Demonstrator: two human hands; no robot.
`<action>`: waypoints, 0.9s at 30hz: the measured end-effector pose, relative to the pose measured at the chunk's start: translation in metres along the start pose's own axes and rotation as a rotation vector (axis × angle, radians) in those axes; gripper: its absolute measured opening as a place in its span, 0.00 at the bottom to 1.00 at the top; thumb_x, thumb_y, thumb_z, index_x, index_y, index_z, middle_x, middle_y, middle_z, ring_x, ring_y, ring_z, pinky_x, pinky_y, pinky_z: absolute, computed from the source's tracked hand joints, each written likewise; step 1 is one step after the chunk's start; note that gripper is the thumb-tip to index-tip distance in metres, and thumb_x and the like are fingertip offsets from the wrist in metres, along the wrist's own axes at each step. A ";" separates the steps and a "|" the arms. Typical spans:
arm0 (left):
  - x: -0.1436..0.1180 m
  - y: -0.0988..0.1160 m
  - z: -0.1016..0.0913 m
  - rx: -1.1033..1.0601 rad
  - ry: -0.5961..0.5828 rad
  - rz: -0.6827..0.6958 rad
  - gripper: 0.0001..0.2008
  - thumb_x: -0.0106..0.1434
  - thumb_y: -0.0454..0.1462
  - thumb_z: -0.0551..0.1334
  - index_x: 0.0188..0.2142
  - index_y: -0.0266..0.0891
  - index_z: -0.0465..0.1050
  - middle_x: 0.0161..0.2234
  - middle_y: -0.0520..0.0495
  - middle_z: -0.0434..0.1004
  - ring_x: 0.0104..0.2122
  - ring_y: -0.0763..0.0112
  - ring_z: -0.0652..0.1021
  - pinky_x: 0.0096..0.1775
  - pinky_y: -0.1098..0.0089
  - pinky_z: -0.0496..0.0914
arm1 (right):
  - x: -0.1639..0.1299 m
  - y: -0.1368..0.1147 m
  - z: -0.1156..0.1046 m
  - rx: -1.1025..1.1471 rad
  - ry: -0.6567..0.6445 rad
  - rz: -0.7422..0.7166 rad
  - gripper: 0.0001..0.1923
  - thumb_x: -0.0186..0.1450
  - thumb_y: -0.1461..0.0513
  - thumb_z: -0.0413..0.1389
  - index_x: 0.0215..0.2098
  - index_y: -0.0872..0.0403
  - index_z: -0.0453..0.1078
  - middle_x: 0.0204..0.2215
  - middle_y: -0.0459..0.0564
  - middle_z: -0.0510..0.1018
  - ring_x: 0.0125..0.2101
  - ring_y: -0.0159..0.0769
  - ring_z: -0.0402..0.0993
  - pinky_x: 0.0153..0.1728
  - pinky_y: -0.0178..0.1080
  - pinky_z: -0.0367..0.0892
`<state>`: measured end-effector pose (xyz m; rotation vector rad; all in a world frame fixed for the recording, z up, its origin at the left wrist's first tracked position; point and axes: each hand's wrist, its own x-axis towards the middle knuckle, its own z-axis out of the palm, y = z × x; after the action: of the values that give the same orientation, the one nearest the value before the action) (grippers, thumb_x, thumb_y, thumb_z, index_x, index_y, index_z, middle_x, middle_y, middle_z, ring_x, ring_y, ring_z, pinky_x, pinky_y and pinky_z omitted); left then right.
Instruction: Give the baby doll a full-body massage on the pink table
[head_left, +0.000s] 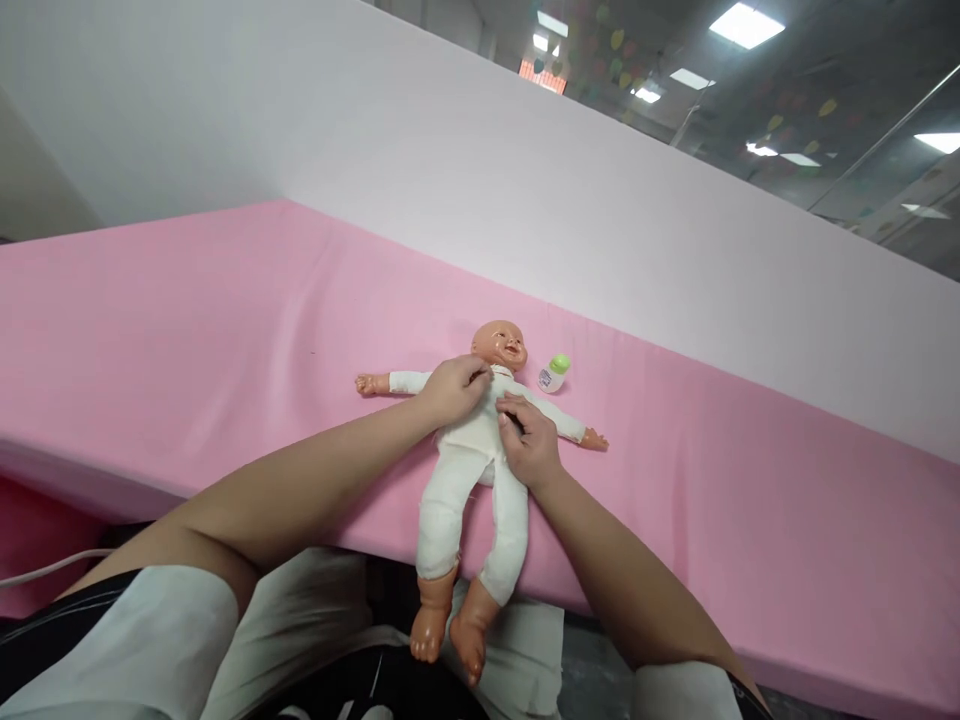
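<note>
A baby doll (pixel 472 440) lies face up, with a stuffed white cloth body and a hard, bald head. Its arms are spread wide and its feet hang past the pink surface's near edge. My left hand (pixel 456 388) rests on its upper chest beside the neck, the fingers curled closed against the cloth. Lower on the other side of the chest, my right hand (pixel 532 442) is curled the same way, fingertips touching the white fabric. My fingers partly hide what lies under them. A small clear bottle with a green cap (pixel 555 373) is beside the doll's head.
The pink padded surface (pixel 750 480) stretches to both sides and meets a white wall (pixel 480 170) at the back. Above the wall, glass panes (pixel 795 120) show ceiling lights. A white cable (pixel 52 568) runs at the lower left, and my legs are under the near edge.
</note>
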<state>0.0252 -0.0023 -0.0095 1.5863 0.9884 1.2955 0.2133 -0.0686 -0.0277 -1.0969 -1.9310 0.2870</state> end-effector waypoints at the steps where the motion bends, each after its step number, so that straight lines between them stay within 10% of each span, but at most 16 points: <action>1: -0.002 -0.004 -0.006 0.085 -0.037 0.054 0.03 0.59 0.39 0.69 0.34 0.47 0.82 0.39 0.44 0.81 0.48 0.52 0.78 0.63 0.53 0.66 | -0.004 -0.003 0.001 0.013 0.018 0.024 0.18 0.74 0.53 0.51 0.49 0.51 0.80 0.51 0.57 0.85 0.59 0.46 0.79 0.66 0.55 0.69; 14: 0.003 -0.020 -0.021 0.290 -0.092 0.058 0.09 0.63 0.41 0.65 0.42 0.47 0.82 0.46 0.42 0.81 0.52 0.48 0.77 0.67 0.51 0.62 | -0.017 -0.064 -0.013 -0.030 -0.655 -0.442 0.32 0.75 0.43 0.51 0.69 0.49 0.69 0.68 0.53 0.72 0.72 0.42 0.63 0.75 0.52 0.49; 20: 0.002 -0.024 -0.020 0.229 -0.076 0.011 0.09 0.60 0.40 0.68 0.41 0.47 0.83 0.44 0.42 0.80 0.53 0.47 0.76 0.68 0.51 0.59 | 0.000 -0.032 -0.022 -0.245 -0.660 -0.235 0.41 0.74 0.38 0.50 0.76 0.48 0.56 0.75 0.54 0.60 0.77 0.52 0.47 0.75 0.66 0.34; 27: -0.002 -0.018 -0.019 0.352 -0.073 0.132 0.10 0.65 0.41 0.63 0.41 0.47 0.83 0.44 0.41 0.81 0.50 0.48 0.78 0.64 0.50 0.65 | 0.013 0.013 -0.027 -0.310 -0.486 -0.020 0.33 0.79 0.47 0.45 0.76 0.51 0.56 0.77 0.53 0.56 0.77 0.49 0.48 0.75 0.60 0.49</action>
<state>0.0052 0.0039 -0.0248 1.9799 1.1273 1.1867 0.2383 -0.0568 -0.0118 -1.2926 -2.4790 0.2658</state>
